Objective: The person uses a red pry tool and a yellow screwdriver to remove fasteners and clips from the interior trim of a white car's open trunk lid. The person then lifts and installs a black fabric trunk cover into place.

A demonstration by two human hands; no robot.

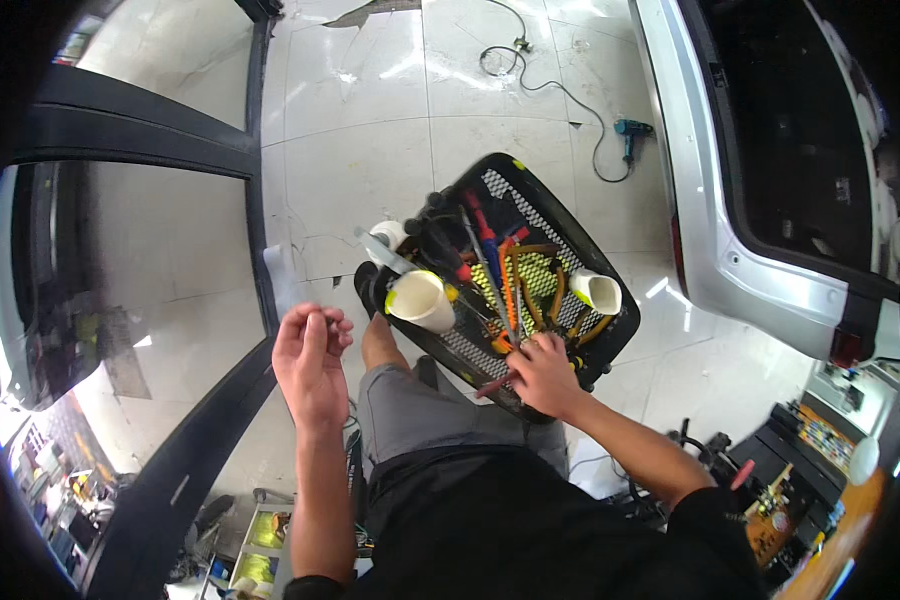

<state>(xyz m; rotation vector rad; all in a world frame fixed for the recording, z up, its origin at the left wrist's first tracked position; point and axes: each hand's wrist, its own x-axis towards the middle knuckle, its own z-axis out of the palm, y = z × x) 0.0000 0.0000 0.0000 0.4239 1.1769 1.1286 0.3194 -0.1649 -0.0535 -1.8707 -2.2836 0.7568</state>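
My right hand [545, 372] is closed at the near edge of a black tool tray [625, 325]. A thin tool with a dark red handle [495, 386] sticks out from its fingers; its exact kind is hard to tell. Left of the tray, my left hand [312, 362] is raised palm up with curled fingers. What its fingertips hold, if anything, is too small to make out. In the tray lie orange-handled pliers [558, 295], red-and-blue screwdrivers [483, 232] and several other hand tools. A white cup [422, 300] stands at the tray's left side, another white container [597, 291] at its right.
Glass panels in a dark frame [257, 200] are on the left. A silver vehicle body [715, 250] stands on the right. A teal corded power tool [630, 138] lies on the tiled floor, its black cable [575, 98] trailing. A cluttered bench [785, 500] is at lower right.
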